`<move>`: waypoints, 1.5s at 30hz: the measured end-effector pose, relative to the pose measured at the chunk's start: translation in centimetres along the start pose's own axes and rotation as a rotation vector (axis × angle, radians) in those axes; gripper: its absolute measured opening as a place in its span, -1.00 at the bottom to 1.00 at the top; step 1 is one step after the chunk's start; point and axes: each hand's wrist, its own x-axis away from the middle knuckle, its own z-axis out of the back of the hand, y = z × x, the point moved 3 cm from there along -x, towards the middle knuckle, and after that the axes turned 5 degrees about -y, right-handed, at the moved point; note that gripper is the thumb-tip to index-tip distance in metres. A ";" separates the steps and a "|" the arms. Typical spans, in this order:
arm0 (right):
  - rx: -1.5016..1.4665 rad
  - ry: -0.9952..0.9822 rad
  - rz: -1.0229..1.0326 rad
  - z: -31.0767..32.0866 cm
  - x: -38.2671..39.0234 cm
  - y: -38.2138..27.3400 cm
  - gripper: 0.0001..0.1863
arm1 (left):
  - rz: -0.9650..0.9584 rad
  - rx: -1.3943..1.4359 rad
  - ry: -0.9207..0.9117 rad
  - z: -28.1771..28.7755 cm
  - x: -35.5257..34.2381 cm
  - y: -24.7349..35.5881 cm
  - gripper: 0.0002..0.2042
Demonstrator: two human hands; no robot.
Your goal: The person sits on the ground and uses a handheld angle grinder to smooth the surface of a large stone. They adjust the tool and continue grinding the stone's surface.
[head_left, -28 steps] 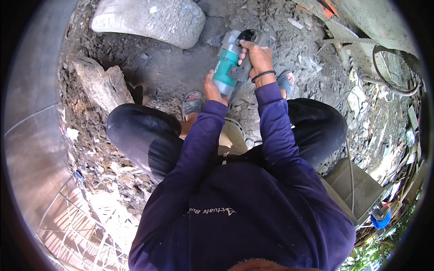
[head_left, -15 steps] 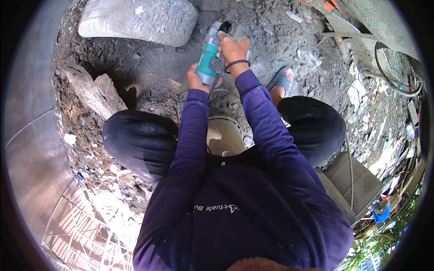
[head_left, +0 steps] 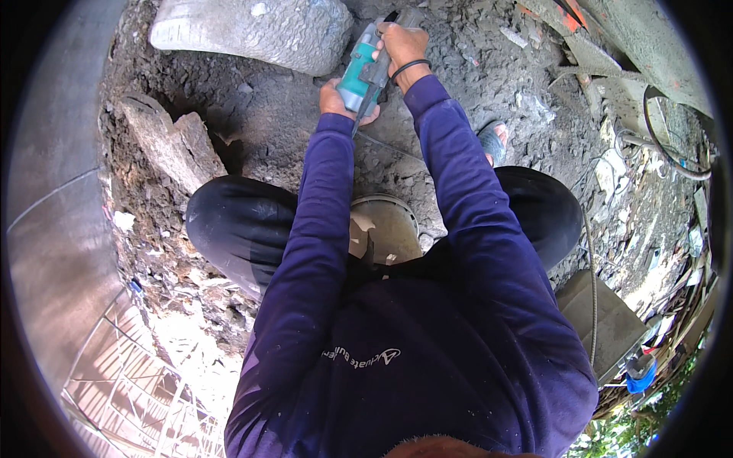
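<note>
I hold a teal and grey power tool (head_left: 360, 65), shaped like an angle grinder, out in front of me over dirty ground. My left hand (head_left: 336, 103) grips its rear body. My right hand (head_left: 401, 44) is wrapped around the front part, with a black band on the wrist. The tool's head lies near the edge of a large grey stone slab (head_left: 252, 29). Its working end is mostly hidden by my right hand. I am crouched, with both knees spread in dark trousers.
A broken concrete chunk (head_left: 172, 145) lies to the left. A round tan disc (head_left: 385, 225) sits between my knees. One sandalled foot (head_left: 492, 141) shows at right. A cable (head_left: 592, 290) runs past a grey box (head_left: 607, 320). Rubble and scrap litter the right side; metal mesh (head_left: 122, 382) lies lower left.
Both hands have carried the tool forward and to the left, away from my body, toward the stone slab. My arms are now stretched out further.
</note>
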 end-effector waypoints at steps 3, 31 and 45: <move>0.018 -0.022 -0.028 0.4 -0.6 -0.7 -0.81 | -0.022 0.034 0.044 -0.8 -0.5 -0.1 -0.51; 0.176 -0.273 -0.108 3.6 -5.6 -1.7 -0.85 | -0.067 0.258 0.226 -4.4 -4.5 -4.6 -0.45; 0.124 -0.155 -0.071 6.3 -1.7 1.4 -0.82 | -0.196 0.160 -0.016 0.4 -7.6 -8.3 -0.50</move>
